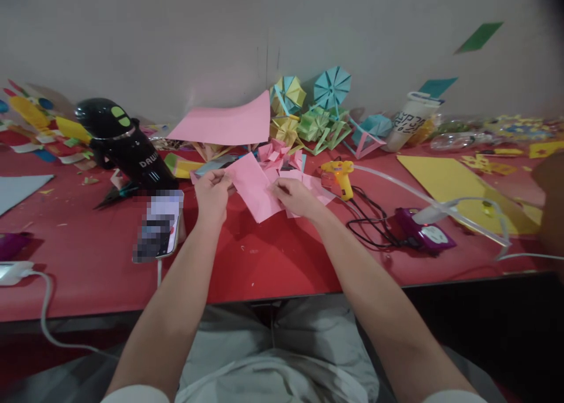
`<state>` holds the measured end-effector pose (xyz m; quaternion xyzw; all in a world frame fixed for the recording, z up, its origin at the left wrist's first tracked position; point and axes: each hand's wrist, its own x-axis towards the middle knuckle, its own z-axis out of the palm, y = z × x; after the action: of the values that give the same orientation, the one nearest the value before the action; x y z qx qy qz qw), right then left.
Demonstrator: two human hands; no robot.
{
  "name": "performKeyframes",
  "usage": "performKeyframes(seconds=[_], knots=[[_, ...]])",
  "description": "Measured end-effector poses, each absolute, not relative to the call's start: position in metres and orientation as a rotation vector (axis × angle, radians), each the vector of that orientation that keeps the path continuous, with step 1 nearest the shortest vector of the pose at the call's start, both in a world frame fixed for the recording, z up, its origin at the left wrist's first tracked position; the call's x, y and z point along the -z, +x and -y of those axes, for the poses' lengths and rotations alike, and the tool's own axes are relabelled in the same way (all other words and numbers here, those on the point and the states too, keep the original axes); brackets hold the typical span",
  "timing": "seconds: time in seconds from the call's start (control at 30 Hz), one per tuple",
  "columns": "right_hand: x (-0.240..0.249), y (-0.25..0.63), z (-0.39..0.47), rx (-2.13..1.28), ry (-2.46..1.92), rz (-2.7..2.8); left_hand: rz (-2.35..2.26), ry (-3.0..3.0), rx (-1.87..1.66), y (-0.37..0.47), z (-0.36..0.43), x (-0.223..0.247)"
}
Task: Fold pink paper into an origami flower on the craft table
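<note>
A pink sheet of paper (253, 188) is held tilted above the red table, between my two hands. My left hand (212, 194) pinches its upper left edge. The fingers of my right hand (293, 196) are closed on its right edge. Behind and to the right lie more pink paper pieces (312, 185), partly covered by the held sheet and my right hand. Crumpled-looking folded pink paper (277, 153) sits just beyond the sheet.
A yellow glue gun (340, 177) lies right of my hands, its black cable near a purple power strip (425, 232). A phone (159, 225) and a black bottle (126, 144) stand at left. Folded paper umbrellas (332, 91) line the wall. Yellow paper (462, 191) lies at right.
</note>
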<state>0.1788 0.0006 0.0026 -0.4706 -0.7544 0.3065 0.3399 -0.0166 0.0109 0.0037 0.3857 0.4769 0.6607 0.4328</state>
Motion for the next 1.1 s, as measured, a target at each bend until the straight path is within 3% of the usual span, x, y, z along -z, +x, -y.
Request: performKeyframes(seconds=[0.5,0.8,1.1], knots=[[-0.003,0.184,-0.001,-0.932,-1.256,2.070,-1.217,0.930,-1.750,-0.020,-0.013,-0.005],[-0.006,0.184,0.000,-0.815,-1.358,2.106,-1.195,0.904,-1.796,-0.021,-0.014,-0.007],[-0.005,0.189,-0.001,-0.805,-1.156,1.903,-1.147,0.826,-1.744,-0.014,-0.011,-0.006]])
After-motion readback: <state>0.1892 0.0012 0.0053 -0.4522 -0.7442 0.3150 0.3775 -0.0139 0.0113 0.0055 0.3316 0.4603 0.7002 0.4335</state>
